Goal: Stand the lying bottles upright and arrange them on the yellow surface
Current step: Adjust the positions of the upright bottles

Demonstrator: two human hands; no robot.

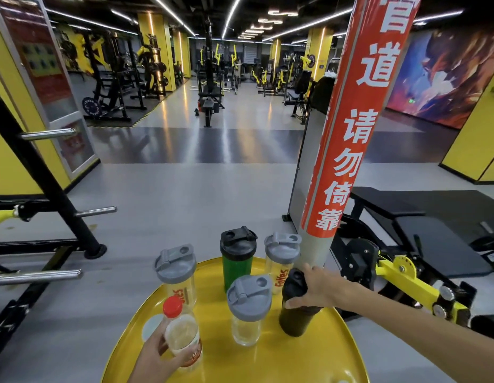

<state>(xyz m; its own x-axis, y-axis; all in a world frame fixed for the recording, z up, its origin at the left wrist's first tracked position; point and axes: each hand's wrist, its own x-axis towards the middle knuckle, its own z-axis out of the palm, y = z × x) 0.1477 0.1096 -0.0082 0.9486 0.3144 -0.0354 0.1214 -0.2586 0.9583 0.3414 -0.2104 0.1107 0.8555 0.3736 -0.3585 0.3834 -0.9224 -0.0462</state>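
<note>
Where bottles [247, 308] stand, yellow surface [340, 352], gym

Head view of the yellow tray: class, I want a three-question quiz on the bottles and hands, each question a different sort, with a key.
1. True or false: the left hand grips the red-capped bottle.
2. How many grey-lidded shakers stand on the yellow tray?
3. The right hand holds: A green shaker; B black bottle; C pole.

Key: 1 true; 2 three; 3 B.
</note>
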